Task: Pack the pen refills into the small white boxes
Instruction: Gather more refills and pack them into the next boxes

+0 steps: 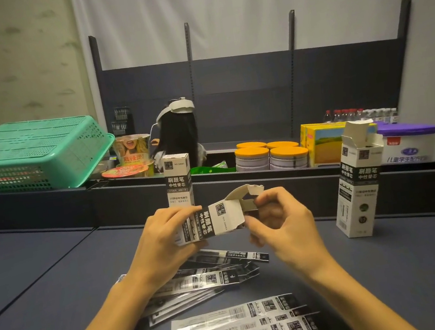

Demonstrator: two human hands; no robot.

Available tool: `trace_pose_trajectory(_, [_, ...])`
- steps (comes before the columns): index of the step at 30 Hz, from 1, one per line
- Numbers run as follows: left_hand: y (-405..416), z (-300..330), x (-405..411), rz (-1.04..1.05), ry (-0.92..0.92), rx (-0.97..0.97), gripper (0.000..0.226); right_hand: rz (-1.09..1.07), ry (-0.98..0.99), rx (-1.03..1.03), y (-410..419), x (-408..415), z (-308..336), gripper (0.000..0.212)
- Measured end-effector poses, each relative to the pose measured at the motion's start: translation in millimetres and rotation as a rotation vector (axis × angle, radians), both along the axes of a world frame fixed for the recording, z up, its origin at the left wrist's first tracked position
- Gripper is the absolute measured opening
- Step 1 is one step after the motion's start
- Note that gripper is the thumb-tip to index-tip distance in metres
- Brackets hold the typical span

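Two bare hands hold a small white box (213, 219) sideways above a dark tabletop (395, 265). The left hand (165, 237) has its fingers wrapped round the box body; the right hand (278, 218) pinches an open end flap. Packets of pen refills (249, 327) lie scattered on the tabletop below. A closed box (178, 180) stands upright behind, and an open box (360, 185) stands to the right

The room around me is dim, lit softly from overhead; my hands cast only faint shadows on the tabletop (57, 273). The wide lens bends the edges, corners darken, and everything looks slightly soft.
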State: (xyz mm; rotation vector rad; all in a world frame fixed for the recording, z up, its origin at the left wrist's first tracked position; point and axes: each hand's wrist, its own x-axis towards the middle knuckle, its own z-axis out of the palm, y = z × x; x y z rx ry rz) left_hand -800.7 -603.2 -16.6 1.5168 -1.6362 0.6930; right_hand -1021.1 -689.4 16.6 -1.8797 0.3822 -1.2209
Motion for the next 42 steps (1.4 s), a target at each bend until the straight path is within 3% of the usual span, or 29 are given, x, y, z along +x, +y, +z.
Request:
trace_pose_trajectory(7, [1.0, -0.9, 0.6, 0.058, 0.012, -0.026, 0.072, -0.086, 0.021, -0.076, -5.8, -2.4, 0.0, 0.015])
trace_pose_trajectory(19, [2.4, -1.3, 1.0, 0.009, -0.006, 0.007, 0.073, -0.044, -0.017, 0.023, -4.8, 0.8, -2.2, 0.013])
trace_pose_trajectory(23, [2.6, -0.7, 0.4, 0.000, -0.008, 0.003, 0.074, -0.134, 0.001, -0.015, -6.1, 1.6, -4.5, 0.015])
trace_pose_trajectory(30, [2.1, -1.5, 1.0, 0.015, -0.001, -0.013, 0.074, 0.007, -0.057, 0.186, -3.0, 1.3, 0.9, 0.011])
trace_pose_trajectory(42, [0.4, -2.8, -1.7, 0.035, -0.055, 0.013, 0.072, -0.155, 0.097, 0.056, -1.7, -2.0, -3.1, 0.006])
